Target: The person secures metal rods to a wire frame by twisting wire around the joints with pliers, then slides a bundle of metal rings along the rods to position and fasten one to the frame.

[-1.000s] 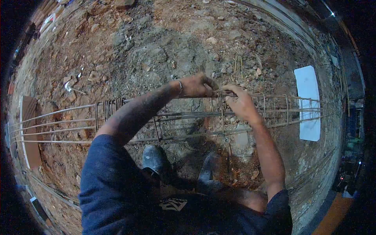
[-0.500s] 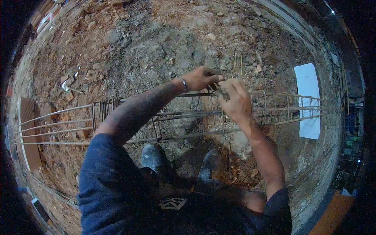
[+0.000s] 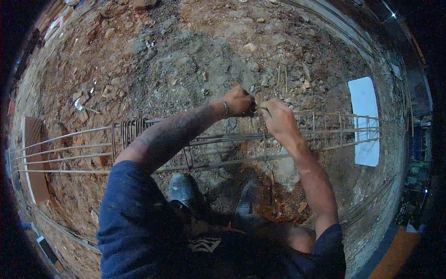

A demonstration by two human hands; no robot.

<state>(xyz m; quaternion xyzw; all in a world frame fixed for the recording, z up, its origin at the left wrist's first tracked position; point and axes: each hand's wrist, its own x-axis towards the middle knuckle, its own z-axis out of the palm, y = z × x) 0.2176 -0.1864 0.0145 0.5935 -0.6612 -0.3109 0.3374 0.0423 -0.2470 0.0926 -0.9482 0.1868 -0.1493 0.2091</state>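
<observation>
A long rebar cage [image 3: 223, 139] runs across in front of me, its bars tied through square stirrups. Over its far top bar, my left hand [image 3: 238, 100] is closed in a fist, with a band at the wrist. Whatever it grips is too small and dark to name. Close beside it on the right, my right hand [image 3: 280, 120] has its fingers pinched together at the same bar, the fingertips nearly meeting the left hand. What lies between those fingers is hidden. A bunch of loose stirrups [image 3: 132, 130] hangs on the bars left of my left forearm.
A wooden board [image 3: 35, 160] lies beneath the bars at the left end, and a white panel [image 3: 365, 104] is under the right end. My boots [image 3: 182, 188] stand on rough, stony soil just this side of the cage. Rubble and scraps [image 3: 81, 101] lie at upper left.
My left hand has turned over and curled into a tighter fist, shifting slightly down. My right hand has lowered a little and its fingers have drawn in.
</observation>
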